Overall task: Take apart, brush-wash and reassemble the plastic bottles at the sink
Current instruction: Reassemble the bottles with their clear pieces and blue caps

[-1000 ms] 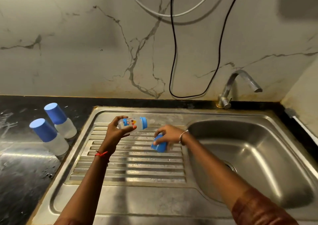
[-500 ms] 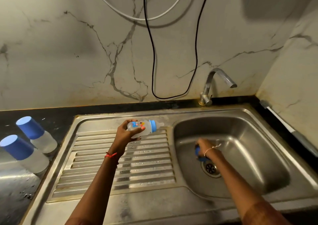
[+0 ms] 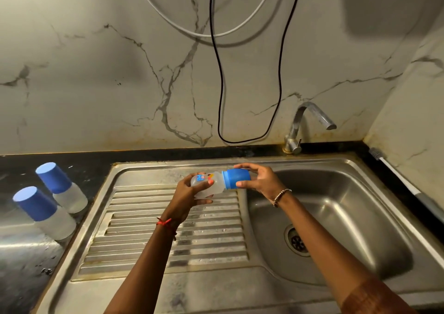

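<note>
A small translucent plastic bottle (image 3: 217, 185) with a coloured print lies sideways in the air above the back of the draining board. My left hand (image 3: 189, 194) grips its body. A blue cap (image 3: 235, 179) covers the bottle's neck end, pointing right, and my right hand (image 3: 260, 179) holds that cap between thumb and fingers. Two more bottles (image 3: 69, 193) (image 3: 51, 220) with blue caps stand on the dark counter at the left.
The steel sink basin (image 3: 348, 217) with its drain (image 3: 296, 241) is at the right, the ribbed draining board (image 3: 168, 236) in the middle. A tap (image 3: 305, 123) stands behind the basin. A bottle brush (image 3: 403, 181) lies along the right counter edge. Cables hang on the marble wall.
My right hand came up out of the basin with the blue cap and brought it onto the bottle's neck end. My left hand kept holding the bottle in about the same place.
</note>
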